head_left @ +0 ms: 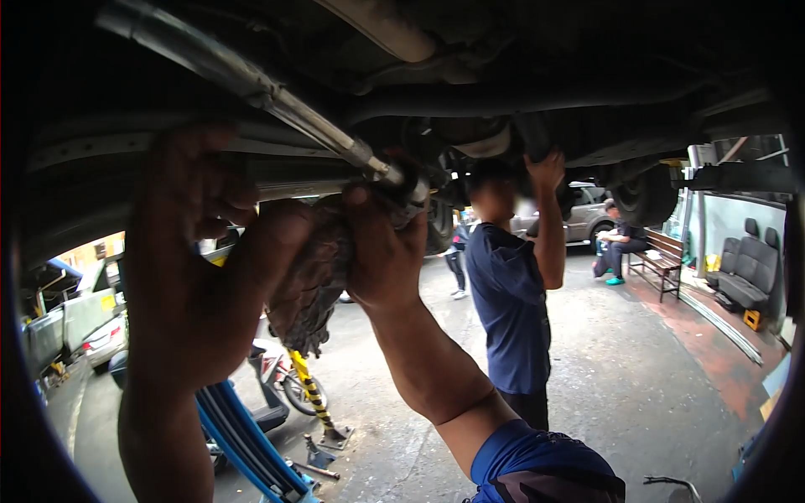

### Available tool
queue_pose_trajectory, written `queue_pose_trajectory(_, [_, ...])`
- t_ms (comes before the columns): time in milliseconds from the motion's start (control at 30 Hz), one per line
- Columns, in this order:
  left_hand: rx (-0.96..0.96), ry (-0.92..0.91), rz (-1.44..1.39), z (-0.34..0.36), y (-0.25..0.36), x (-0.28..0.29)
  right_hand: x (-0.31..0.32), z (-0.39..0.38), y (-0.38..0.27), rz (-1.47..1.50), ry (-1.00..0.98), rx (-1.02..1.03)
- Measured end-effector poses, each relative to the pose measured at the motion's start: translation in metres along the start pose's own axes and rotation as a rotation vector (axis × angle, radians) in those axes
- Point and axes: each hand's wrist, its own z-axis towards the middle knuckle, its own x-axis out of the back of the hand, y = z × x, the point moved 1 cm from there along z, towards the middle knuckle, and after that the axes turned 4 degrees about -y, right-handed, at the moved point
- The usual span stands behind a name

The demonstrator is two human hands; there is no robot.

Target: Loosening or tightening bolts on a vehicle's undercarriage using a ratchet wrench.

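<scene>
Above me is the dark underside of a car (520, 50). The floor (620, 360) is grey and stained. I see a wooden bench (662, 260) and black car seats (746, 268) by a pale green wall (725, 222). Daylight comes in from outside.

The dirty rag (310, 285) is hiding the right hand's (381, 251) fingers and the shaft's (251, 84) end; shadow is swallowing the underbody (503, 50) details.

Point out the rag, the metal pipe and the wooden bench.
rag (312, 285): head view, its hanging middle.
metal pipe (306, 117): head view, its shiny mid-length.
wooden bench (662, 261): head view, its seat.
</scene>
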Motion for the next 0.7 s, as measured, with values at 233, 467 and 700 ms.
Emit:
queue_pose_trajectory(233, [-0.230,-0.006,-0.432,0.011,-0.068,-0.062,0.001,-0.001,-0.001,-0.217,-0.145,0.132])
queue_pose_trajectory(467, [-0.232,-0.184,-0.960,0.022,-0.100,-0.086,0.008,0.004,-0.001,-0.566,-0.220,0.296])
queue_pose_trajectory(700, [-0.234,-0.344,-1.018,0.009,-0.108,-0.094,0.023,0.016,-0.020,0.540,-0.003,-0.505])
